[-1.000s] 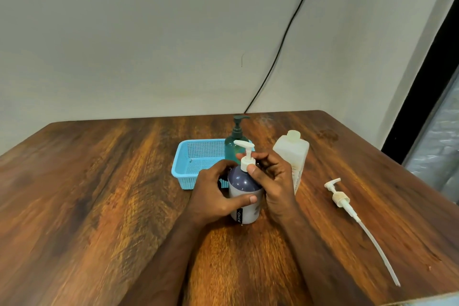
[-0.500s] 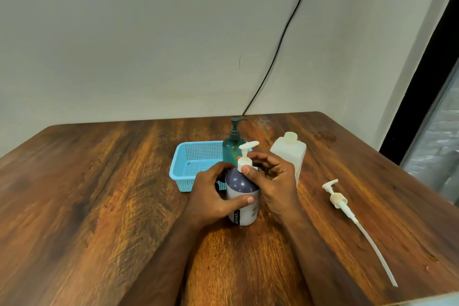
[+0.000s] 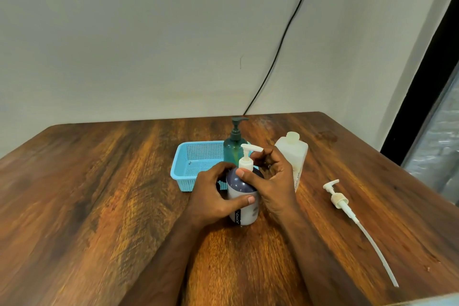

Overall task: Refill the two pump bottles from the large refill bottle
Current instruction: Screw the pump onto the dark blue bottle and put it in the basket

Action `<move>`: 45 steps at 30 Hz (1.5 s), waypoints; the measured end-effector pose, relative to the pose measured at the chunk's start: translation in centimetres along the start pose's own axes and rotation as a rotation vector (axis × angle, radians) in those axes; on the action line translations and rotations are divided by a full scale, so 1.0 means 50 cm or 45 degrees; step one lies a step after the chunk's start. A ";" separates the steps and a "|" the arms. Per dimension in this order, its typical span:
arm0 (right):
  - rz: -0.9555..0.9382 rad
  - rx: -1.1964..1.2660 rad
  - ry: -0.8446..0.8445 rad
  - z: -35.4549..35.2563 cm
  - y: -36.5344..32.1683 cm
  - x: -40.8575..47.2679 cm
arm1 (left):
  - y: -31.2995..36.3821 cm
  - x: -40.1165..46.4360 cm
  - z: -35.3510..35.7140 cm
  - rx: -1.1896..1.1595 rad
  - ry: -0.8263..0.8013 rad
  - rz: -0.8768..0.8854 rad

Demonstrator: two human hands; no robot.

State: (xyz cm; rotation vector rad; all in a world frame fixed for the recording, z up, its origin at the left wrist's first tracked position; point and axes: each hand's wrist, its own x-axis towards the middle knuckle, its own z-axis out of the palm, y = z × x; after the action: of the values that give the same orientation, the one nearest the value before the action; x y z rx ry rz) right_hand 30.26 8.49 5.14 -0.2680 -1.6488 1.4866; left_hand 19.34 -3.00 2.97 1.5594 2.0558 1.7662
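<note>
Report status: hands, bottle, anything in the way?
Left hand grips purple pump bottle body. Right hand pinches its pump collar. Refill bottle open, close behind right hand; loose pump lies clear.

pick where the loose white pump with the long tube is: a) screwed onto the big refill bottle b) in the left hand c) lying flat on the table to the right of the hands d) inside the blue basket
c: the loose pump with its long dip tube lies flat on the wooden table, right of both hands and apart from the open-necked refill bottle.
</note>
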 end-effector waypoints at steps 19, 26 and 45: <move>0.059 0.243 -0.156 -0.005 -0.006 0.001 | -0.005 0.004 0.001 0.041 0.011 -0.003; 0.011 0.012 -0.025 -0.006 0.002 -0.003 | -0.002 0.001 0.001 0.014 0.001 -0.017; 0.067 0.084 -0.064 -0.005 -0.001 -0.001 | -0.003 0.002 0.001 0.006 0.019 -0.001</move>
State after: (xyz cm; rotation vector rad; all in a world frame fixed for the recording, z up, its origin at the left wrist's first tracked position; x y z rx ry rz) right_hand 30.49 8.61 5.15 -0.2413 -1.6400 1.5957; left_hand 19.22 -2.87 2.88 1.5516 2.0685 1.7794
